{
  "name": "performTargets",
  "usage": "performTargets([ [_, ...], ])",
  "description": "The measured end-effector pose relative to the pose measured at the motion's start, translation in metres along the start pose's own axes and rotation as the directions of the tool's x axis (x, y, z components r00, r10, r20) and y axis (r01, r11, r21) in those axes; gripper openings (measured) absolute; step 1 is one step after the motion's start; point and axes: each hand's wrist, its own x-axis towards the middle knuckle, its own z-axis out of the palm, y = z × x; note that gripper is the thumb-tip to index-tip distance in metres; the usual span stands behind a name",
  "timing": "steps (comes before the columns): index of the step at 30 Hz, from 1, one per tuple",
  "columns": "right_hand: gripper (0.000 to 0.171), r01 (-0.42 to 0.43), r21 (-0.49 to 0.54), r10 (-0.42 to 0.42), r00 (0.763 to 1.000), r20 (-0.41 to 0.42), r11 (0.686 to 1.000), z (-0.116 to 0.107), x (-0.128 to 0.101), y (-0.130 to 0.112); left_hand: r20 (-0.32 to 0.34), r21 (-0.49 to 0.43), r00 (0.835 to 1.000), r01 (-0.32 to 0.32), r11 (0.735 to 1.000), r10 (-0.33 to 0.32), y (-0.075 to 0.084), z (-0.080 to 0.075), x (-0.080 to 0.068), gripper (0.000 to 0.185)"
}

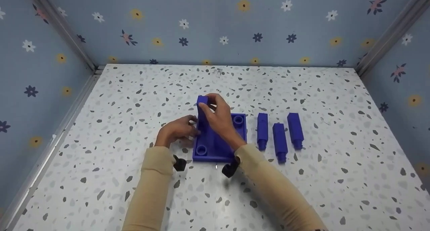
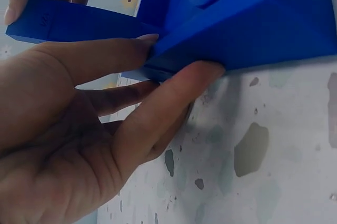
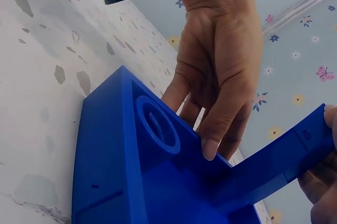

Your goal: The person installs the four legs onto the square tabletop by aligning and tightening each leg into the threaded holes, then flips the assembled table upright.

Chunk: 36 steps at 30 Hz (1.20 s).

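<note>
A blue, square, tray-like panel point(image 1: 215, 159) with raised rims lies on the table, round sockets showing in two of its corners. My right hand point(image 1: 221, 119) grips the upper end of a blue square post point(image 1: 202, 100) that stands up from the panel's far left corner. The post's lower end is hidden behind the rim in the left wrist view. At the panel's left side, my left hand point(image 1: 178, 129) pinches the rim, with one fingertip point(image 3: 209, 149) over the inner edge and other fingers outside.
To the right of the panel lie three loose blue posts, a left one point(image 1: 262, 128), a middle one point(image 1: 280, 140) and a right one point(image 1: 295, 128), their narrow ends facing me. The speckled white table point(image 1: 151, 90) is bordered by flowered blue walls point(image 1: 215, 26).
</note>
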Motion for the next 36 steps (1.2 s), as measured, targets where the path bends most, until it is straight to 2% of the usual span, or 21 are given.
performTargets([
  [17, 0.029, 0.002, -0.011, -0.002, 0.999, -0.04, 1.0, 0.002, -0.004, -0.001, 0.023, -0.012, 0.999, 0.029, 1.0, -0.029, 0.006, 0.002, 0.0, 0.059],
  [28, 0.035, -0.075, 0.075, 0.074, 0.997, 0.014, 0.994, -0.002, -0.002, -0.001, 0.022, -0.008, 0.999, 0.038, 0.999, -0.038, 0.004, 0.001, 0.001, 0.058],
  [36, 0.041, -0.116, 0.004, 0.115, 0.988, 0.099, 0.993, -0.012, -0.001, -0.005, 0.025, -0.001, 0.999, 0.033, 0.999, -0.033, 0.003, 0.0, 0.001, 0.058],
])
